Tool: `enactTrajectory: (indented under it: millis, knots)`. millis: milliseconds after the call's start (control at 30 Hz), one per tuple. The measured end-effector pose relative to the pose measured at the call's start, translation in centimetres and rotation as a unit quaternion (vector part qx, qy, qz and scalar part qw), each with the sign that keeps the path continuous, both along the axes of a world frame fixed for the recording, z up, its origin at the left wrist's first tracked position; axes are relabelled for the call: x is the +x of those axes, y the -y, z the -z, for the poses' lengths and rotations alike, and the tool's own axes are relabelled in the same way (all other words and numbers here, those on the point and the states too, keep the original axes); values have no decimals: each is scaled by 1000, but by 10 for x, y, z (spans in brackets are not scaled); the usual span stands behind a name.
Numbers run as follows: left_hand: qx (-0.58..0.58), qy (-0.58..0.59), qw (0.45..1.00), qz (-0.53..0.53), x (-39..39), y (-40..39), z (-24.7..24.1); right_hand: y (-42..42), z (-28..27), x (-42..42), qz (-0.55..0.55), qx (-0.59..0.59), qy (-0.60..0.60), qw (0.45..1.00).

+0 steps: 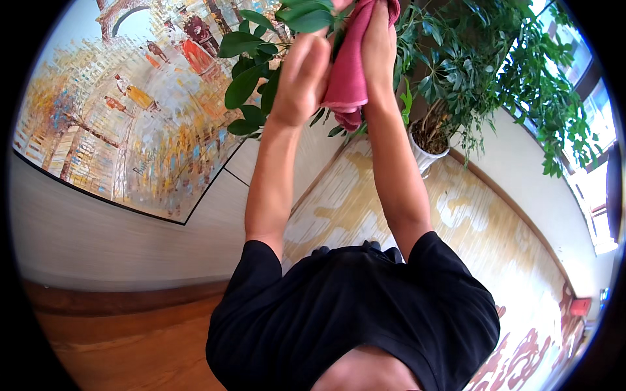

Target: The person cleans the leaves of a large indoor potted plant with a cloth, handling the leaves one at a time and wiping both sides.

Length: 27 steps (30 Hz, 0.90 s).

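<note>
A pink cloth [346,73] hangs in folds from my right hand [380,51], its loose end dangling between my forearms. The top edge of the view cuts off the fingers of that hand. Beside the cloth, my left hand [302,76] is raised among the broad green leaves [244,44] of a houseplant. A large leaf [308,18] covers part of the left fingers, so their grip is hidden. Both arms are stretched out forward at about the same height.
A framed painting [146,97] of a street scene hangs on the pale wall [122,244] at left. At right, a leafy plant stands in a white pot [428,159] on the patterned floor [342,195], close to a low wall [518,161] under windows. Wood panelling [137,337] is at lower left.
</note>
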<state>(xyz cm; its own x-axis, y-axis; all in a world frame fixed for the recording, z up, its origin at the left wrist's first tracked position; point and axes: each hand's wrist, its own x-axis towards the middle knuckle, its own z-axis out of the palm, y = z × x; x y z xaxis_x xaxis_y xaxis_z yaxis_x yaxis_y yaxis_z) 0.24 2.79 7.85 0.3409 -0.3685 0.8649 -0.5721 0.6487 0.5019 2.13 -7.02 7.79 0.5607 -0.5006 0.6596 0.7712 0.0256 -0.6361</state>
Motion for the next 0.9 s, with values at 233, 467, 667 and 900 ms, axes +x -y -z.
enactTrajectory:
  millis: [233,467,667,900]
  knots:
    - [-49,-142,985,88,16,-13,7,13,23,19,-241,193,-148,939]
    - [-135,-204,966,89,32,-14,11,23,29,-32,-194,291,-16,937]
    - [-154,-183,959,154,31,1,12,18,24,-65,28,135,-16,990]
    - [-55,-32,994,-92,22,10,16,-2,0,-28,-36,88,-34,995]
